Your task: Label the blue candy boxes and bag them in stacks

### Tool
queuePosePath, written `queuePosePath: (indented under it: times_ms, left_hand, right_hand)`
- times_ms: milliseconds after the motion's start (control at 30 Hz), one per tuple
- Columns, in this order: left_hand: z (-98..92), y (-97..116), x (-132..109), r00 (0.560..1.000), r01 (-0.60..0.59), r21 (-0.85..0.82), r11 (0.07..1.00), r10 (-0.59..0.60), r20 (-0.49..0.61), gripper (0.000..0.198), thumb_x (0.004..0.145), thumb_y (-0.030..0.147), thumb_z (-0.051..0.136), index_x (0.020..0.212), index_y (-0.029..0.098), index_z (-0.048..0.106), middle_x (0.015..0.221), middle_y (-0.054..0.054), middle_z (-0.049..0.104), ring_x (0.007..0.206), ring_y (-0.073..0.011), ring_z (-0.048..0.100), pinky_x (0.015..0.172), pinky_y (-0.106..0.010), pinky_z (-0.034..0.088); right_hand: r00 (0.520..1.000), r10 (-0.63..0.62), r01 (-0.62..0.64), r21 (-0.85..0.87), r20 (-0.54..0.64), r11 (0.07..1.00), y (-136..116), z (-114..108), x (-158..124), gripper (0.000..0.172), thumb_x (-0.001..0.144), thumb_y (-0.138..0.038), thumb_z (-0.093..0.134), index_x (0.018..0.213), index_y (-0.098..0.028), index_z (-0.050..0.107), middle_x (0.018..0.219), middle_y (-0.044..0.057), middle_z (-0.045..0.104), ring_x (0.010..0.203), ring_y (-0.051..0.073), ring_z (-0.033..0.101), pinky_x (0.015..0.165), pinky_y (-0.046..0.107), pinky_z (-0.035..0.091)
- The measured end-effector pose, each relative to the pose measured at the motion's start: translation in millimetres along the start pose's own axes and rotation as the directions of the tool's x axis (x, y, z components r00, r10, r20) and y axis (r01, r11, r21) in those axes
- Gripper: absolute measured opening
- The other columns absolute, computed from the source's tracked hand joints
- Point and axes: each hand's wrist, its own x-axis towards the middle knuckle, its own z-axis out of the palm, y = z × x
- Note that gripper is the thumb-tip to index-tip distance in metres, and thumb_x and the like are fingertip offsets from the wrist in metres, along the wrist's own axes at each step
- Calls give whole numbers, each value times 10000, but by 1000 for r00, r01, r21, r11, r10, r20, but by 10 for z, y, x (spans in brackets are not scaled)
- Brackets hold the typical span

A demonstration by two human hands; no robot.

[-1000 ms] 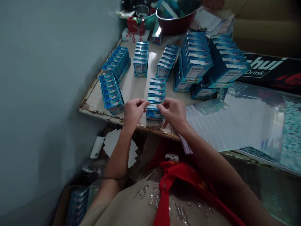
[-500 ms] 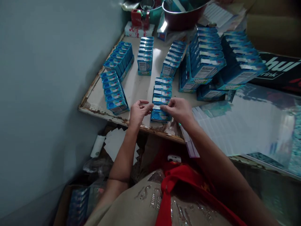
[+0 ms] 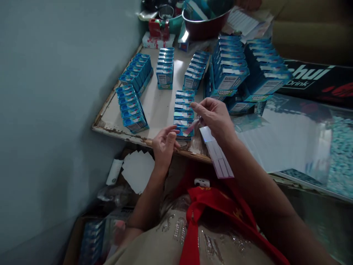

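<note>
Cloth, red and knotted into a scarf (image 3: 194,217), lies nearest, over the person's pale shirt (image 3: 154,239). Beyond it, a narrow label sheet (image 3: 219,158) with pale panels juts over the near edge of the surface (image 3: 157,110), below the right hand (image 3: 215,117). The fingers of that hand are curled in, pinching a thin, purplish strip (image 3: 191,127), which hangs across the near end of a row of blue boxes (image 3: 184,116). The left hand (image 3: 165,143) is beside that same end, fingers parted and loosely bent, with nothing visible in them; whether a fingertip touches the box is hard to tell.

The strip looks almost weightless and limp, liable to curl or cling to skin, so one end or an edge is the place to hold it. The boxes seem to be thin, glossy card: light, fairly stiff, a little slippery and easy to dent. They would be best taken by both sides, low down, with little squeeze.

Farther off stand more rows of blue boxes (image 3: 165,68) and, to the right, taller stacks (image 3: 230,68). Behind everything sits a dark red bowl (image 3: 205,29).
</note>
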Motion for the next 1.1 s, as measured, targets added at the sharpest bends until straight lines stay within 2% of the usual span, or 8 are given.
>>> queuePosePath:
  times_ms: [67, 167, 267, 433, 633, 833, 1033, 1100]
  left_hand:
    - [64, 63, -66, 990, 106, -115, 988, -93, 110, 592, 769, 698, 815, 1039, 173, 761, 833, -33, 737, 522, -98, 600, 481, -225, 443]
    - [102, 54, -34, 982, 187, -192, 963, -179, 59, 483, 644, 560, 943, 808, 165, 718, 678, 11, 672, 484, -64, 531, 462, -192, 398]
    - [-14, 37, 83, 972, 233, -197, 952, -225, 62, 454, 614, 512, 948, 728, 169, 674, 650, 18, 657, 479, -51, 492, 459, -184, 366]
    - [-367, 190, 418, 928, 210, 168, 963, -251, 277, 390, 666, 485, 909, 721, 176, 677, 557, 30, 585, 496, -84, 502, 476, -202, 370]
    - [-483, 365, 764, 871, 132, 415, 900, -305, 385, 257, 763, 371, 819, 716, 160, 681, 568, 27, 559, 522, -83, 490, 507, -210, 362]
    - [-498, 174, 821, 832, 216, 375, 902, -371, 413, 276, 740, 383, 826, 720, 159, 667, 578, 33, 546, 515, -75, 461, 509, -214, 346]
    - [-528, -141, 839, 808, 275, 302, 913, -390, 442, 459, 648, 546, 879, 692, 164, 628, 553, 39, 529, 511, -76, 449, 507, -205, 336]
    - [-494, -258, 785, 842, 308, 296, 904, -404, 356, 472, 615, 554, 885, 697, 171, 622, 553, 44, 530, 504, -81, 453, 498, -204, 345]
  right_hand:
    - [1000, 6, -5, 38, -23, 999, -51, 28, -21, 557, 778, -701, 825, 685, -233, 538, 578, -53, 482, 519, 92, 424, 491, 253, 308]
    - [999, 41, -41, 111, -1, 993, -84, 50, -100, 533, 706, -654, 895, 740, -231, 571, 581, -58, 530, 491, 91, 453, 473, 252, 330]
    - [995, 94, -100, 191, 44, 976, -31, 54, -212, 547, 593, -553, 971, 828, -230, 597, 630, -55, 597, 514, 107, 522, 489, 256, 389]
    - [991, 121, -109, 198, -49, 974, 172, 178, -386, 395, 647, -381, 914, 792, -235, 577, 680, -51, 621, 610, 124, 580, 586, 278, 473]
    - [984, 9, -26, -92, -176, 995, 261, 398, -467, 179, 764, -235, 751, 801, -241, 576, 689, -59, 584, 644, 125, 542, 638, 288, 433]
    - [990, -1, -43, -308, -143, 950, 338, 421, -464, 146, 781, -219, 716, 821, -253, 580, 697, -46, 601, 675, 157, 563, 690, 320, 419]
    - [995, -38, -20, -539, -96, 842, 382, 385, -384, 215, 749, -255, 766, 789, -253, 555, 714, -12, 606, 764, 208, 532, 723, 341, 348]
    - [992, 27, -86, -488, -127, 869, 438, 326, -361, 328, 704, -374, 830, 799, -256, 539, 686, -32, 549, 726, 198, 493, 686, 324, 331]
